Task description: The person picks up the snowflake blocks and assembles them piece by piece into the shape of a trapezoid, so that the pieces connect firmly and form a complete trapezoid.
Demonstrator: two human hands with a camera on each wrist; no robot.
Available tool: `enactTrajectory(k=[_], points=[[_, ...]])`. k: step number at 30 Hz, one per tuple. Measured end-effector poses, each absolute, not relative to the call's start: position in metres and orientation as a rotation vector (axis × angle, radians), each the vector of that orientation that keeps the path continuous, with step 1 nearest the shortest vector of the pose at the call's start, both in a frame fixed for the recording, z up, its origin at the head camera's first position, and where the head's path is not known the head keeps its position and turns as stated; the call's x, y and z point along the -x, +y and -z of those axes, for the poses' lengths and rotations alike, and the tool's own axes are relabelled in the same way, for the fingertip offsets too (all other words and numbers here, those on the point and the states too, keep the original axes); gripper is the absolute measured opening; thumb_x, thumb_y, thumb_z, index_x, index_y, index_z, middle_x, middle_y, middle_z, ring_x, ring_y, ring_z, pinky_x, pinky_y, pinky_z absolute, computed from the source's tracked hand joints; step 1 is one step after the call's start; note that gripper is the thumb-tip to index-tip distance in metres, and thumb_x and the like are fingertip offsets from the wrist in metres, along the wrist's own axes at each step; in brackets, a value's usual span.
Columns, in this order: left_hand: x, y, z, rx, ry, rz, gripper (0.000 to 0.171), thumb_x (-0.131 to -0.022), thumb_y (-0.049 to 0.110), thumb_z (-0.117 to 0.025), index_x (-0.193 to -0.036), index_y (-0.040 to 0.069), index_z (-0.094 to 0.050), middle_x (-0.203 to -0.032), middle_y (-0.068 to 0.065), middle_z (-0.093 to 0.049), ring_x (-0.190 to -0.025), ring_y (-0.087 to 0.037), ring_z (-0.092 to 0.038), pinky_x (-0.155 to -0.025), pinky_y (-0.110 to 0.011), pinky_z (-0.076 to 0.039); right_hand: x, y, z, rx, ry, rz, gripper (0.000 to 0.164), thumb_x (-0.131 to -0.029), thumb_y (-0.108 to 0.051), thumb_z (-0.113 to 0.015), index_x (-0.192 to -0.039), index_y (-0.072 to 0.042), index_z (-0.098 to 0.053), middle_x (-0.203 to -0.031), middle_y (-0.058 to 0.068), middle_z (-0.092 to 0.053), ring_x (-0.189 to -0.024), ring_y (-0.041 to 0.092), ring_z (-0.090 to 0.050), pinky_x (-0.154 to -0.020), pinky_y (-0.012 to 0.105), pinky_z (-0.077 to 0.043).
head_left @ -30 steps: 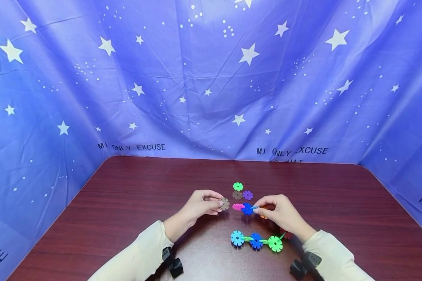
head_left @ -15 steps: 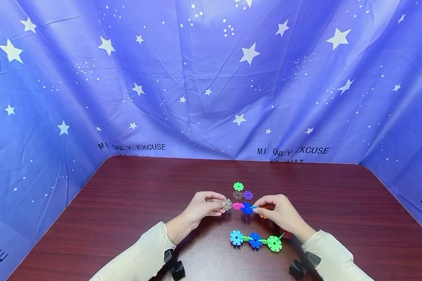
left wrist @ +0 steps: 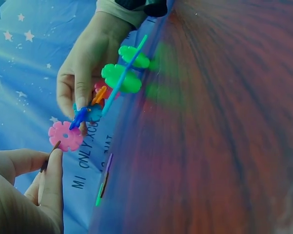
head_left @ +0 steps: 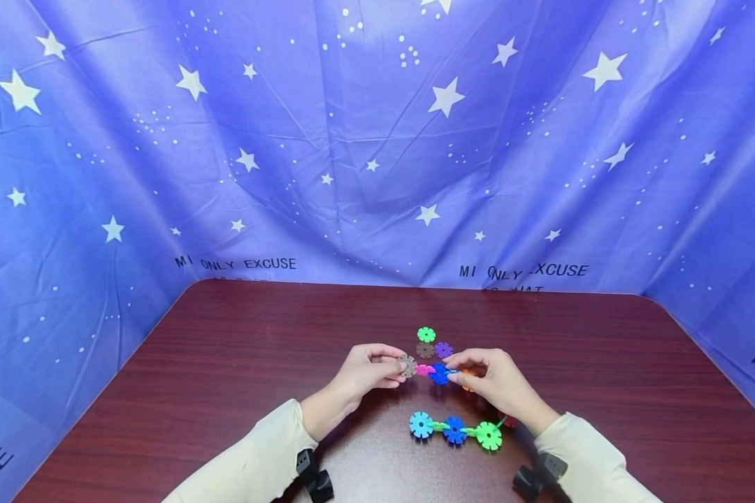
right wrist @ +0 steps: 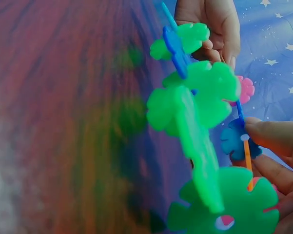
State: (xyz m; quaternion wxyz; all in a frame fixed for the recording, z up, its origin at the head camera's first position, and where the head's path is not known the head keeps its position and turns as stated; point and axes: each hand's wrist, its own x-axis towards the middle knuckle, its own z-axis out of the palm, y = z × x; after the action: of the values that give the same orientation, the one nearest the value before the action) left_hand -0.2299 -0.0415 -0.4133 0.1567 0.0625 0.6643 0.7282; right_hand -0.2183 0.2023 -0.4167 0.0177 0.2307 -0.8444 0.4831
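Note:
Between thumb and fingers my left hand [head_left: 368,370] pinches a brown notched snowflake disc [head_left: 408,367]. The left wrist view shows that disc edge-on against the rim of a pink disc [left wrist: 66,136]; whether their slots are interlocked I cannot tell. The pink disc is one end of a chain, followed by a dark blue disc [head_left: 439,374]. My right hand [head_left: 500,381] pinches a light blue disc [right wrist: 232,140] just beyond it, beside an orange disc [head_left: 468,379]. The chain bends round toward the front, through a red disc and green, blue and light blue discs [head_left: 421,425]; my right hand hides part of it.
Behind the hands, a loose green disc [head_left: 426,334], brown disc [head_left: 424,350] and purple disc [head_left: 443,350] lie flat on the dark red wooden table [head_left: 258,328]. A blue star-patterned curtain [head_left: 377,140] hangs around the table's back and sides.
My left hand has moved slightly right, bringing the brown disc up to the pink one and closing the gap between them. My right hand and the chain have shifted slightly left.

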Motion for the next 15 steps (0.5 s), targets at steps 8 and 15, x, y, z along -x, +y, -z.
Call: enactTrajectory(k=[8, 15], points=[[0.228, -0.039, 0.414, -0.198, 1.875, -2.107, 0.027, -0.083, -0.005, -0.063, -0.108, -0.015, -0.060, -0.074, -0.003, -0.066, -0.061, -0.008, -0.064, -0.060, -0.023, -0.055, 0.219, 0.188, 0.412, -0.791, -2.628, -1.341, 0.016, -0.082, -0.017, -0.073, -0.098, -0.012, -0.073, -0.092, 0.000, -0.071, -0.075, 0.009, -0.062, -0.060, 0.024, -0.051], [0.229, -0.037, 0.416, -0.195, 1.904, -2.123, 0.025, -0.083, 0.000, -0.066, -0.104, -0.013, -0.064, -0.078, -0.008, -0.071, -0.061, -0.009, -0.065, -0.060, -0.025, -0.056, 0.223, 0.178, 0.413, -0.867, -2.518, -1.274, 0.006, -0.079, -0.015, -0.076, -0.085, -0.015, -0.075, -0.082, -0.005, -0.071, -0.071, 0.005, -0.059, -0.059, 0.023, -0.051]])
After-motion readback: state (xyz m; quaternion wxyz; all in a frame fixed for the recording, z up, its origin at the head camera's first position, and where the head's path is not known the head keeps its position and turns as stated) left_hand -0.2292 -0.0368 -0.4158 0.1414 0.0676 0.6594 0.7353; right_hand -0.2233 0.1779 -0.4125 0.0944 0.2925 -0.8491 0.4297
